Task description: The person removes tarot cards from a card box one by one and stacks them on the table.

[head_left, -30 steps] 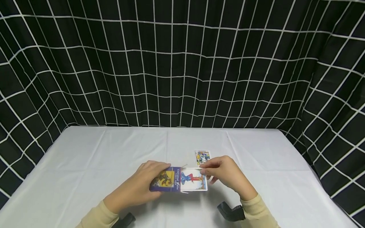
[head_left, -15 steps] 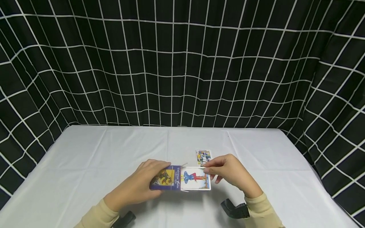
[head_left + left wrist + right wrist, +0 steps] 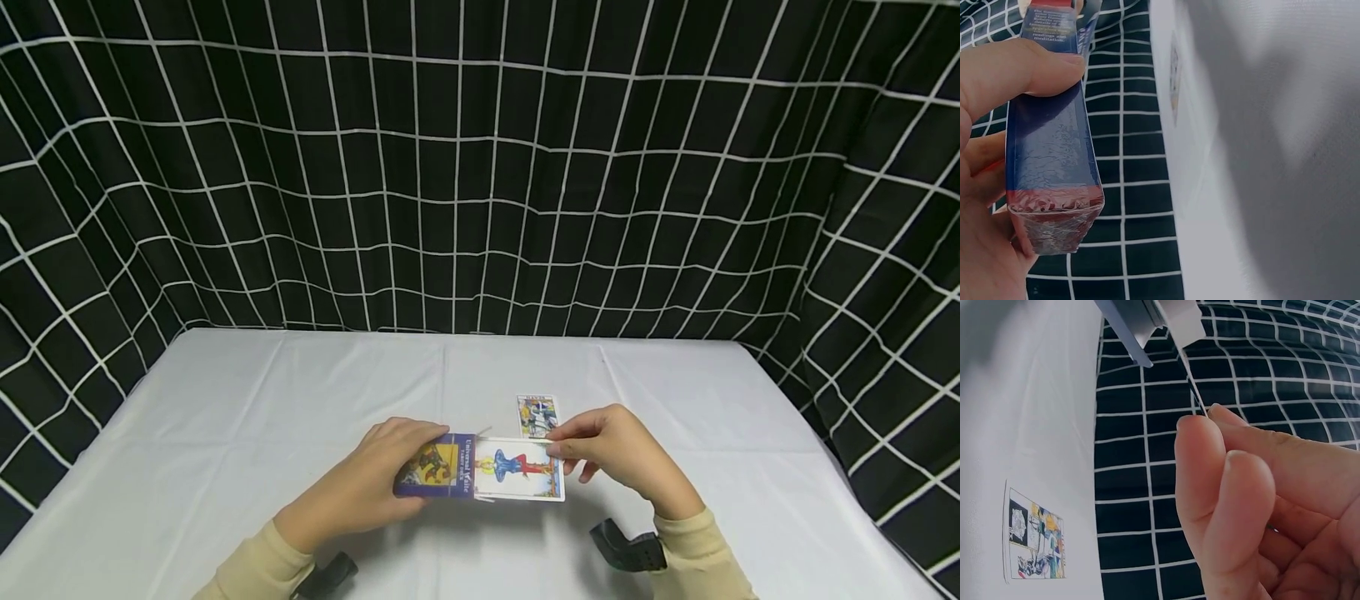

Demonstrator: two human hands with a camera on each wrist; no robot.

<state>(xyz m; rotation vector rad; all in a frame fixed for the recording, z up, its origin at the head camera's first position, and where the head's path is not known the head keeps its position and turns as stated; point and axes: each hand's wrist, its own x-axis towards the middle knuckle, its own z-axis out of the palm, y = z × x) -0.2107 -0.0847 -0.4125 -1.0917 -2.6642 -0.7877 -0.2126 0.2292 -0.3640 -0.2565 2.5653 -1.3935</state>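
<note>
My left hand (image 3: 375, 479) grips a blue tarot card box (image 3: 437, 467) above the table, thumb along one narrow side and fingers round the other. The box's right end is open, its small flaps (image 3: 1188, 325) sticking out. A tarot card (image 3: 521, 469) with a figure in blue and red juts from that end; its inner part is hidden in the box. My right hand (image 3: 618, 454) pinches the card's outer edge between thumb and fingers. In the right wrist view the card shows edge-on as a thin line. Another tarot card (image 3: 537, 416) lies face up on the table behind my right fingertips.
A white cloth covers the table (image 3: 300, 392). Black curtain with a white grid (image 3: 465, 167) stands behind and at both sides. Dark wrist camera mounts (image 3: 628, 546) sit under both forearms.
My right hand has moved to the right, drawing the pinched card farther out of the box. The left hand and box have stayed almost in place.
</note>
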